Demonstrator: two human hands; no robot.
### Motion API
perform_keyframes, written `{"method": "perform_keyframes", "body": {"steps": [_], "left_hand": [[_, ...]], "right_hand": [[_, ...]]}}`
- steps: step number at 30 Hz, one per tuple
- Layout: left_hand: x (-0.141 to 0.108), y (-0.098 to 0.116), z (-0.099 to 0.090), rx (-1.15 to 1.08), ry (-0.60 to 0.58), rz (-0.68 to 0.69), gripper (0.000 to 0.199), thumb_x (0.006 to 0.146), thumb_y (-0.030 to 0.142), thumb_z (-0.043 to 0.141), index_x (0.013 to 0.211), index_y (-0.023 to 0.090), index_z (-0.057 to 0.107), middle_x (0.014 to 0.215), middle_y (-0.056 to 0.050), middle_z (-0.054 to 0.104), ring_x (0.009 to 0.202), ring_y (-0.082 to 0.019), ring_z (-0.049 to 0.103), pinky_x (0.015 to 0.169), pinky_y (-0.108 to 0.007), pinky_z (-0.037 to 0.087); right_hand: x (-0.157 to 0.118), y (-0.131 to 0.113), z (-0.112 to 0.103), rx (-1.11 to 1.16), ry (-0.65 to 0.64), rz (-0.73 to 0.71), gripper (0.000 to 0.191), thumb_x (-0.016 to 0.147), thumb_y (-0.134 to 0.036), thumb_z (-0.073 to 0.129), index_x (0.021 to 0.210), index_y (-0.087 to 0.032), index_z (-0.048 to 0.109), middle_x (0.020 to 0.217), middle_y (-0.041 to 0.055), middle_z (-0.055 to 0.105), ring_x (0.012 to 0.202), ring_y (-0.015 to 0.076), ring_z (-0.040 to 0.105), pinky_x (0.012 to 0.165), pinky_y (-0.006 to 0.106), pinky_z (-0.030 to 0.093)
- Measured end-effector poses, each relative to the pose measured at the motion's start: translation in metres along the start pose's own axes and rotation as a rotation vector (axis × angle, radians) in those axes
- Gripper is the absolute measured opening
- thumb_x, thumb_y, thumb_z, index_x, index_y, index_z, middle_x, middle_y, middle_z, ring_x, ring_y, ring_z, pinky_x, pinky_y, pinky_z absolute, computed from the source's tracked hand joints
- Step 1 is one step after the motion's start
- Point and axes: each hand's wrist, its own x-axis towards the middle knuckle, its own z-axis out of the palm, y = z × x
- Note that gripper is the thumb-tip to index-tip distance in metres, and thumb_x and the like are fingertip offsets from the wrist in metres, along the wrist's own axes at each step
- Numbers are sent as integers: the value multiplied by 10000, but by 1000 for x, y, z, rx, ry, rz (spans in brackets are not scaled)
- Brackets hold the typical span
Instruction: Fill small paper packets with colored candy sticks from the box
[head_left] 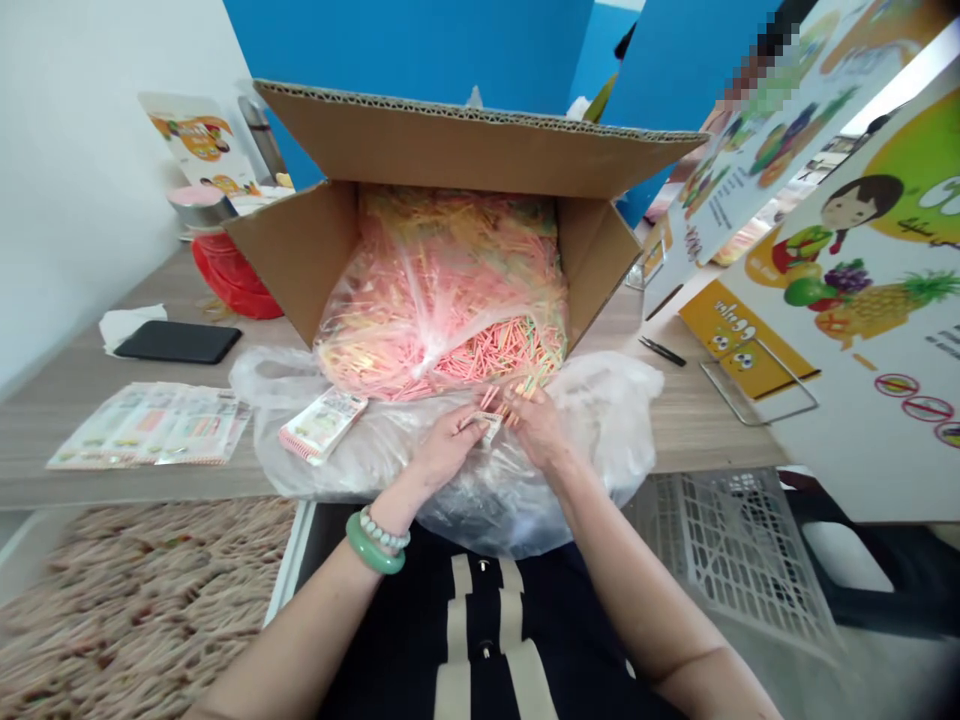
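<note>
My left hand (pixel 450 442) is closed on the edge of a small printed packet (pixel 490 428), in front of the open carton (pixel 480 150). Thin pink, yellow and green sticks (pixel 525 388) are gripped in my right hand (pixel 537 428), right beside the packet's mouth. How far the sticks reach into the packet is hidden by my fingers. Both hands are above a clear plastic bag (pixel 600 420) spread over the table edge. Behind them, a large transparent bag (pixel 427 290) full of similar coloured sticks fills the carton, which lies on its side with its mouth facing me.
A stack of printed packets (pixel 324 425) lies left of my hands, with a fanned row of packets (pixel 157 425) farther left. Near them are a black phone (pixel 180 342) and a red container (pixel 232 275). Tweezers (pixel 662 350) lie right; a plastic basket (pixel 739 540) is below.
</note>
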Motion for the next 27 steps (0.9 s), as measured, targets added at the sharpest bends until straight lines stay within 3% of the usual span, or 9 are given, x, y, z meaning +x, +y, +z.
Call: {"method": "perform_keyframes", "body": {"steps": [3,6,9,13,17,20,23,25,27], "left_hand": [[7,4,2,80,-60,19,132,873,275,578,811,178,643,815,-9,644,808,-172,578,796,-293,461],[6,5,-5,242,-110,50,172,869,232,572,704,185,591,761,-6,621,775,-175,581,784,-304,470],[-4,4,-14,345,-20,93,193,897,227,557,712,188,597,821,-35,665,794,-193,626,785,-332,505],[-15,8,-10,498,106,329,165,967,243,539,861,194,655,1246,-133,700,1222,-269,624,1046,-453,492],[-7,13,8,743,-12,498,181,989,175,489,957,183,667,1557,-162,497,1496,-297,398,1194,-525,381],[3,16,15,960,-46,402,221,962,94,454,1034,147,655,1532,-211,506,1443,-333,462,1157,-563,409],[7,18,12,1101,-95,288,287,930,42,422,1079,126,653,1283,-207,667,1187,-321,641,1028,-524,497],[7,19,7,1108,-119,272,296,915,30,417,1040,132,665,1071,-156,713,1012,-290,673,948,-470,518],[8,18,0,1038,-62,256,260,908,43,437,949,153,669,949,-113,696,909,-258,657,872,-410,515]], "right_hand": [[-5,7,15,-10,7,-52,233,736,-358,766,836,-252,584,801,9,739,765,209,699,767,370,569],[-7,8,13,-21,50,-126,274,738,-305,760,954,-264,597,780,-12,727,836,217,710,779,362,569],[-7,14,-2,-168,54,-142,190,776,-328,723,938,-262,648,875,10,732,893,217,692,763,338,549],[-8,30,-20,-437,24,-96,157,772,-338,683,900,-247,676,851,-3,702,810,200,634,752,325,510],[-11,37,-24,-550,-60,-174,213,777,-305,601,960,-230,680,910,5,707,868,207,628,822,337,494],[-9,38,-25,-549,-42,-204,226,751,-263,554,941,-230,672,941,12,710,898,211,632,849,341,491],[-5,39,-26,-540,32,-188,356,695,-225,561,1034,-246,667,1054,18,719,1010,230,641,935,371,491],[-2,39,-26,-502,83,-173,457,676,-219,594,1127,-261,650,1103,19,717,1036,234,643,945,380,500],[-2,37,-25,-388,105,-114,473,684,-249,636,1157,-267,639,1021,13,722,924,222,656,850,362,530]]}}
